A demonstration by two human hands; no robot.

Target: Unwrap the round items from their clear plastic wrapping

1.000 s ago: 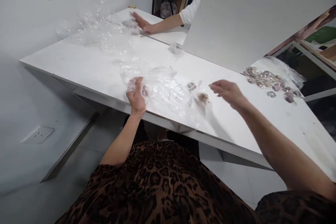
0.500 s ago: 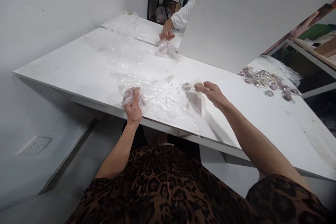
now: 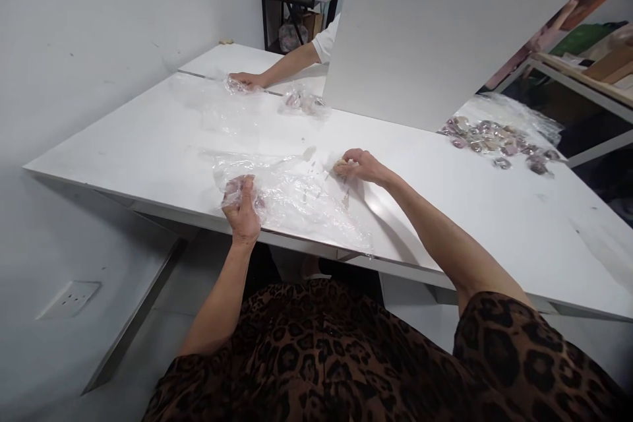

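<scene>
the left hand (image 3: 241, 208) is at the near edge of the white worktop (image 3: 123, 125), its fingers curled round a gathered part of a clear plastic bag (image 3: 311, 208). pinkish pieces (image 3: 260, 201) show beside the thumb; through the glare i can't tell whether they sit inside the bag or are pressed against it. bunching the film at one end probably stops it sliding and keeps those pieces together.

the right hand (image 3: 353, 166) is over the worktop just past the bag's far side, fingers pinched on a small tan piece (image 3: 339, 165). a fingertip pinch seems right for something that little.

the bag is thin, see-through and badly creased, bright along its folds, spreading from the left hand to a corner at the near edge. the tan piece looks roundish and dull yellow, partly covered by the fingers.

a heap of wrapped pieces (image 3: 499, 140), mauve and cream, lies off to the right by the standing panel (image 3: 395, 33), apart from the bag, perhaps so the two don't mix. across the worktop a co-worker's hand (image 3: 251, 81) lies on crinkled film, near a small wrapped cluster (image 3: 302, 102).
</scene>
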